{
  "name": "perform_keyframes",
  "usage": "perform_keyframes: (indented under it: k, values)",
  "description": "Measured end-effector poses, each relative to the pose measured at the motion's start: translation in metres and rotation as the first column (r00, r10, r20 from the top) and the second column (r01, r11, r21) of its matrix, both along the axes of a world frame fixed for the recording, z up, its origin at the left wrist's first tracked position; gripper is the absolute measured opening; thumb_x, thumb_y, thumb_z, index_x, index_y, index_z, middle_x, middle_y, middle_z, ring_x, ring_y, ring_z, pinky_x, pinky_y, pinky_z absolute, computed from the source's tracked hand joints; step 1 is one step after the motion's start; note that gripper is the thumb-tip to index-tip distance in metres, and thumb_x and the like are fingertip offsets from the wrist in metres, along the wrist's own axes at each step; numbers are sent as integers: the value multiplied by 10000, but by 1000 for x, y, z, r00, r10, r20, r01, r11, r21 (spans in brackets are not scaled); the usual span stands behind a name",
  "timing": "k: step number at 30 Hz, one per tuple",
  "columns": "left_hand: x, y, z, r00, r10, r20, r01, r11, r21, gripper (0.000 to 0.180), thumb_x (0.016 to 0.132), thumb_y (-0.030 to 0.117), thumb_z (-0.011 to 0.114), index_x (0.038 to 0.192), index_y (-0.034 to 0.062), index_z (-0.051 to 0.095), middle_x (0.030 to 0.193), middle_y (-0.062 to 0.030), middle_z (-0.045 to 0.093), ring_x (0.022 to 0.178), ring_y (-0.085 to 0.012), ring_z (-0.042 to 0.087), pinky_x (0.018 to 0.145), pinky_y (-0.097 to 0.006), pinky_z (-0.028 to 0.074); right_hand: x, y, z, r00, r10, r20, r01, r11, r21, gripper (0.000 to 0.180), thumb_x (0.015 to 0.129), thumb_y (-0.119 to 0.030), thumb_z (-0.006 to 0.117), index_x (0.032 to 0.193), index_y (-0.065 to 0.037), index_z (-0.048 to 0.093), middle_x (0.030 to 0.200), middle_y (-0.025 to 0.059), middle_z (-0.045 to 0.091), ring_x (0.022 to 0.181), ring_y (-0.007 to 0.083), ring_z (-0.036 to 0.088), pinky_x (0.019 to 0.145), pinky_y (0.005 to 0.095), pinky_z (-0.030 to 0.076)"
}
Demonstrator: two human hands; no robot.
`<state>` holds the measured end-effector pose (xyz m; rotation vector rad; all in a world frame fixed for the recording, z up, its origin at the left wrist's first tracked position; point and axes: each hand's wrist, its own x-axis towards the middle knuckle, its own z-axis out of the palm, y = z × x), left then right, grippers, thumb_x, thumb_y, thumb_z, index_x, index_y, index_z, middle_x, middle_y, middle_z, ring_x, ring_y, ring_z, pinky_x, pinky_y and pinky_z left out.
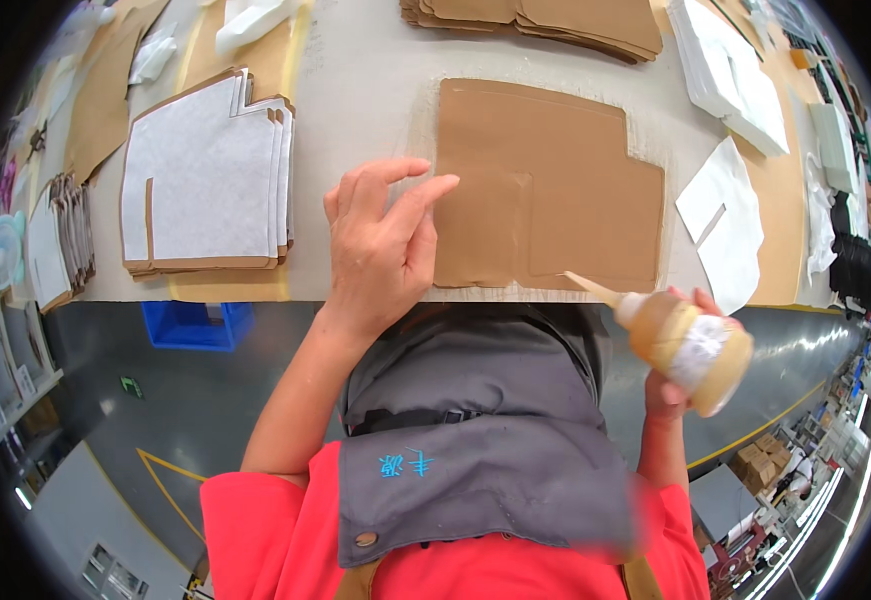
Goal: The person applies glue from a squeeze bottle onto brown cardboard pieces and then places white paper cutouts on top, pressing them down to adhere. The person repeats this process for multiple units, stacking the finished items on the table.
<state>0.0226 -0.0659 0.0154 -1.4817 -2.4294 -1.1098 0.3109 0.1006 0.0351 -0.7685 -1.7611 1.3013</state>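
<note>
A flat brown cut-out panel [566,190], notched at its upper right corner, lies on the table in front of me. My right hand [668,390] is wrapped round a squeeze bottle [659,330] of amber liquid with a pale label. The bottle is tilted, and its long pointed nozzle is over the panel's near edge, towards the right. Whether the tip touches the panel I cannot tell. By the panel's left edge, my left hand [381,235] is raised with fingers bent, a gap between thumb and forefinger, and nothing held.
To the left sits a stack of white-faced, brown-edged panels [206,180]. More brown panels [546,20] are piled at the far side. White slotted sheets [721,215] lie to the right, with a white stack [736,80] behind. A blue crate [196,328] stands below the table.
</note>
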Motion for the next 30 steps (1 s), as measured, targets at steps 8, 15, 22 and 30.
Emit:
perform_keyframes:
  k: [8, 15, 22, 30]
  values:
    - [2, -10, -8, 998, 31, 54, -34, 998, 49, 353, 772, -79, 607, 1033, 117, 740, 1105, -60, 627, 1032, -256, 582, 869, -354, 420, -68, 22, 26, 984, -119, -131, 63, 926, -373, 963, 860, -678, 614, 1526, -78, 262, 1505, 166, 436, 1343, 294, 491, 926, 399, 567]
    - [3, -9, -12, 996, 23, 82, -28, 997, 66, 333, 732, -55, 615, 989, 121, 733, 1066, -40, 618, 1033, -233, 576, 865, -357, 389, -98, 29, -2, 993, 96, -71, -107, 979, -173, 866, 895, -582, 642, 1528, -137, 254, 1494, 198, 437, 1271, 279, 558, 899, 431, 589]
    - [3, -10, -12, 996, 19, 89, -25, 998, 61, 312, 735, -48, 618, 978, 114, 729, 1060, -42, 614, 1026, -232, 577, 881, -357, 393, -96, 28, -3, 991, 114, -67, -125, 972, -199, 858, 894, -549, 666, 1528, -133, 264, 1507, 216, 419, 1310, 290, 523, 971, 441, 551]
    - [3, -9, -13, 997, 21, 70, -26, 997, 67, 318, 738, -57, 619, 983, 114, 730, 1064, -41, 622, 994, -228, 573, 856, -354, 391, -80, 16, 0, 987, 147, -60, -158, 955, -252, 882, 888, -560, 669, 1539, -133, 255, 1507, 244, 408, 1391, 314, 433, 1103, 458, 431]
